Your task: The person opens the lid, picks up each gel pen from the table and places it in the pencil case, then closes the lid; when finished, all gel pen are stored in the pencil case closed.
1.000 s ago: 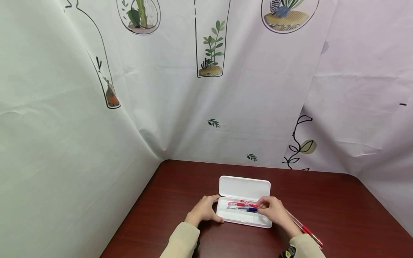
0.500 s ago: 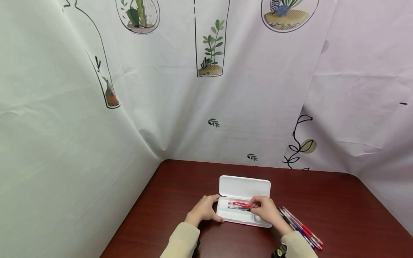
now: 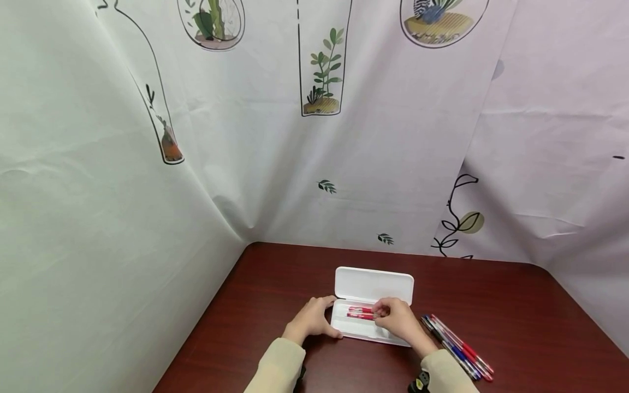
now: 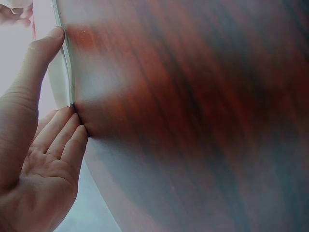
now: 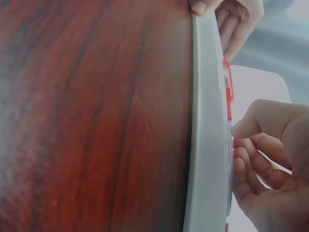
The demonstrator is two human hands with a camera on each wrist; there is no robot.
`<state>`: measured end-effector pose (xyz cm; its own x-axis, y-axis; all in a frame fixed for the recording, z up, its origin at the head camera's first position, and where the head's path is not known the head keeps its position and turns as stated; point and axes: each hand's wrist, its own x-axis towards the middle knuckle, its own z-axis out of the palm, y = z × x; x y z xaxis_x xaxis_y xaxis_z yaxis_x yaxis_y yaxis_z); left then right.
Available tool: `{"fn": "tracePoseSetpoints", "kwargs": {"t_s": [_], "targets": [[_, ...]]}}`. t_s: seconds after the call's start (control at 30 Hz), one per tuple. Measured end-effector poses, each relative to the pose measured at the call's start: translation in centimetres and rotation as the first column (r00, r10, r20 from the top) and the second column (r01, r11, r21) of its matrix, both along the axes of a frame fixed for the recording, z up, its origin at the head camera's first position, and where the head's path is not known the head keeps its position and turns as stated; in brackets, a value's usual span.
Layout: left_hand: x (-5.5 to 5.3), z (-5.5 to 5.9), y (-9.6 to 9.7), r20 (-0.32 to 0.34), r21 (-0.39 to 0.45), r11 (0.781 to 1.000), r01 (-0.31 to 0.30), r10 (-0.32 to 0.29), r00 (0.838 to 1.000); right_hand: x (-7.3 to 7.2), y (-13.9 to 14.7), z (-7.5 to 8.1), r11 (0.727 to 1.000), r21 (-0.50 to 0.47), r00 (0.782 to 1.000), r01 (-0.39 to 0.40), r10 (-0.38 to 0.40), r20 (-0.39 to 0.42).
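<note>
A white pencil case (image 3: 371, 327) lies on the table with its lid (image 3: 374, 285) raised at the back. My left hand (image 3: 310, 321) grips the case's left end, thumb at the front corner and fingers at the back one. Over the tray, my right hand (image 3: 395, 317) pinches a red pen (image 3: 361, 316) between thumb and fingers; the pen's right part is hidden by the hand. Behind it another red pen (image 3: 360, 309) lies in the tray. The right wrist view shows the fingertips (image 5: 240, 129) low at the case's rim, with red pen parts beside them.
To the right of the case, several red, blue and black pens (image 3: 459, 346) lie side by side on the dark red-brown table (image 3: 265, 284). A pale printed cloth (image 3: 275, 164) hangs behind the table and along the left.
My right hand has moved left over the tray with the red pen, which now lies in line with the case. The left hand has stayed at the case's end.
</note>
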<state>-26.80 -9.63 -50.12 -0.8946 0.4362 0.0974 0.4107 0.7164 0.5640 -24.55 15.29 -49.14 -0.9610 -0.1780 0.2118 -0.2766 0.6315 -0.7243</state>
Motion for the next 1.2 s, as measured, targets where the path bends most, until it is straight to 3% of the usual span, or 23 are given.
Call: {"fn": "tracePoseSetpoints", "kwargs": {"t_s": [0.33, 1.2], "targets": [[-0.1, 0.0, 0.0, 0.003, -0.012, 1.000, -0.006, 0.006, 1.000, 0.3, 0.5, 0.8, 0.995, -0.003, 0.995, 0.101, -0.101, -0.011], [0.2, 0.1, 0.0, 0.008, -0.002, 1.000, -0.006, 0.006, 1.000, 0.6, 3.6, 0.5, 0.986, -0.043, 0.986, 0.161, -0.159, 0.059]]}}
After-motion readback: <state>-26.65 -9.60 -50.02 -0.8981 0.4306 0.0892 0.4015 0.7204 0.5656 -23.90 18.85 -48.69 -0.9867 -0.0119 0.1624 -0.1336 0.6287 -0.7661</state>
